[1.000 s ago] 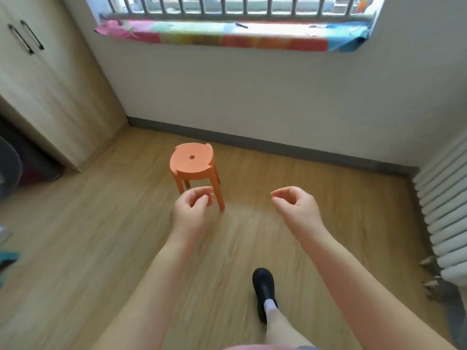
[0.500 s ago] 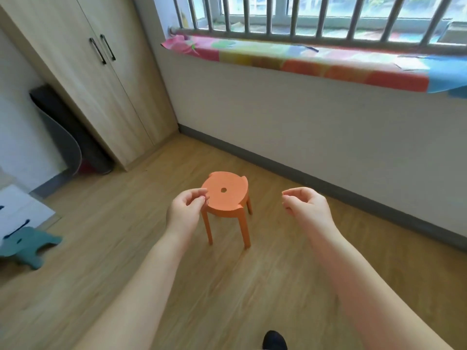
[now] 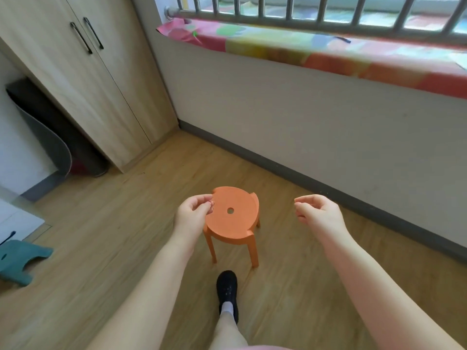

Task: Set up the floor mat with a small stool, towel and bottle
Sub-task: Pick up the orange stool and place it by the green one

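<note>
The small orange stool (image 3: 233,218) stood upright on the wood floor (image 3: 113,248), out in the open part of the floor and somewhat nearer the wall under the window than the wardrobe. Its round seat had a hole in the middle and notches at the rim, and its legs rested on the boards.

Working down by size: the floor filled the lower frame, running to a dark skirting board along the white wall (image 3: 303,117). A tall light-wood wardrobe (image 3: 75,72) with two dark handles stood at the floor's far left corner. Above the wall, a bright patterned cloth (image 3: 316,51) lay along the sill beneath window bars (image 3: 316,11). A dark rolled mat (image 3: 45,127) leaned upright in the gap left of the wardrobe. A teal step stool (image 3: 17,258) sat at the floor's left edge.

Both bare forearms reached forward. The left hand (image 3: 193,214) hung over the stool's left rim, fingers loosely curled with thumb near fingertips, grasping nothing; whether it touched the seat could not be told. The right hand (image 3: 319,213) hovered right of the stool, apart from it, likewise loosely curled and holding nothing. A black shoe (image 3: 226,287) was planted just in front of the stool's near legs.
</note>
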